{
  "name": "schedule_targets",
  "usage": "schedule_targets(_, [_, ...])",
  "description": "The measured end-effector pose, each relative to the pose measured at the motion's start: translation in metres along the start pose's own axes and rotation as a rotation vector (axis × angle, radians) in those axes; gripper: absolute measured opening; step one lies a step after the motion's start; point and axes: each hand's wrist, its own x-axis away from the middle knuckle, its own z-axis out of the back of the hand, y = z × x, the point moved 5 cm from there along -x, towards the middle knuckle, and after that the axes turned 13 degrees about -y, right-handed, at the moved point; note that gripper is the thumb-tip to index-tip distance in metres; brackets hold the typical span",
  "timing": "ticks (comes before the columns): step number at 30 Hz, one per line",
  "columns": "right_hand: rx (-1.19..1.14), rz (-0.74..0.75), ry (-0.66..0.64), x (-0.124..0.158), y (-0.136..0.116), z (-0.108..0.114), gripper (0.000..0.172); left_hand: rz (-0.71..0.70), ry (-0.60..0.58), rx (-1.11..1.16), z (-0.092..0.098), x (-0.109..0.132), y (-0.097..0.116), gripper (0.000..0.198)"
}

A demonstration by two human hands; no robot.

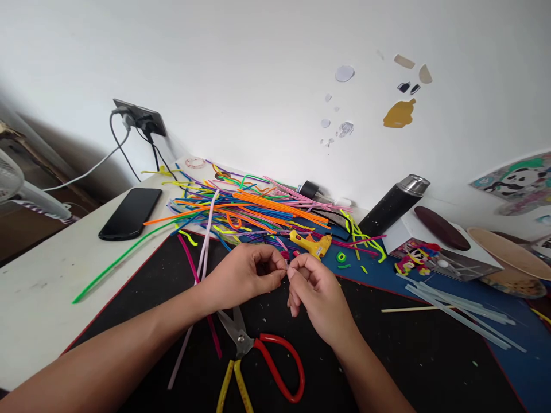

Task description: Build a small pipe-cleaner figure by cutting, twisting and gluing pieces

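Observation:
My left hand point(253, 272) and my right hand point(313, 287) meet at the fingertips over the black mat point(361, 344). Both pinch at something too small to make out; a bit of pink shows just behind the fingertips. Below them lie scissors point(241, 339) with spread blades, one red handle and yellow-wrapped parts. Pale lilac pipe cleaners point(208, 235) and a magenta one point(214, 337) lie beside my left hand and forearm. Right behind my hands is a yellow glue gun point(316, 245).
A pile of coloured pipe cleaners point(258, 206) lies along the wall. The phone point(131, 214) is at left. A black flask point(394, 203), a small figurine point(417, 259) and translucent glue sticks point(460, 312) are at right. A green ring point(341, 257) sits near the glue gun.

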Motion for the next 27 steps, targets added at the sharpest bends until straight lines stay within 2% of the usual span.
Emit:
schedule_targets(10, [0.002,0.014,0.021,0.001,-0.001,-0.001,0.024,-0.094,0.068,-0.237,0.001,0.004,0.011,0.003])
schedule_targets(21, [-0.018,0.019,0.014,0.001,0.002,-0.001,0.026,-0.196,0.115,-0.481,0.000,0.006,0.014,0.008])
schedule_targets(24, [-0.031,0.015,0.016,0.000,0.001,-0.002,0.028,-0.153,0.115,-0.374,0.000,0.005,0.013,0.008])
schedule_targets(27, [-0.053,0.021,0.005,-0.001,-0.001,-0.001,0.030,-0.046,0.079,-0.089,0.001,0.002,0.005,0.013])
